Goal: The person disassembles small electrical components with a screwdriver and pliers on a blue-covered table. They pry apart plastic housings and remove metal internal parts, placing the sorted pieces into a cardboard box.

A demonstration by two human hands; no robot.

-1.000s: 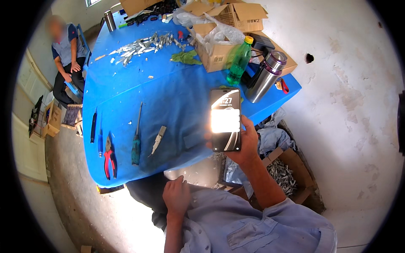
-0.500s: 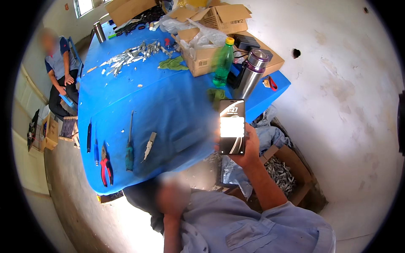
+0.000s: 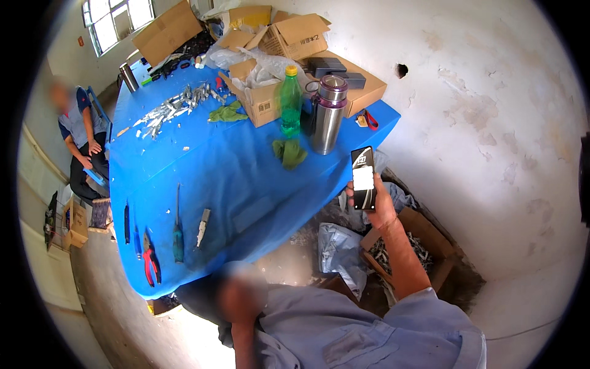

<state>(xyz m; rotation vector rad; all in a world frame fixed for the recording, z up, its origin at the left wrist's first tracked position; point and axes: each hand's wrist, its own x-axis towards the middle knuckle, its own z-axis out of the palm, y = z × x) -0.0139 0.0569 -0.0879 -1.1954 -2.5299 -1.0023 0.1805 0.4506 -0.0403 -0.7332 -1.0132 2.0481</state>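
Note:
A smartphone (image 3: 372, 197) with a lit screen is held upright in my right hand (image 3: 384, 208), out past the table's right edge. The fingers wrap round its lower part. Down by my lap, near the table's front edge, is my left hand (image 3: 243, 297). It is blurred, so its fingers do not show. On the blue-covered table (image 3: 246, 190) lie red-handled pliers (image 3: 151, 263), a teal-handled screwdriver (image 3: 178, 240), a blue-handled screwdriver (image 3: 137, 243), a black slim tool (image 3: 127, 224) and a small pale metal piece (image 3: 203, 227).
A steel thermos (image 3: 329, 120), a green bottle (image 3: 291, 104) and a green cloth (image 3: 289, 154) stand or lie at the table's right. Cartons (image 3: 261, 107) and a pile of metal pieces (image 3: 175, 109) are farther back. A floor box (image 3: 433, 230) holds more pieces. Another person (image 3: 83, 132) sits at left.
My right hand has moved the smartphone to the right, away from the table. The whole view has shifted too. My left hand stays low by my lap.

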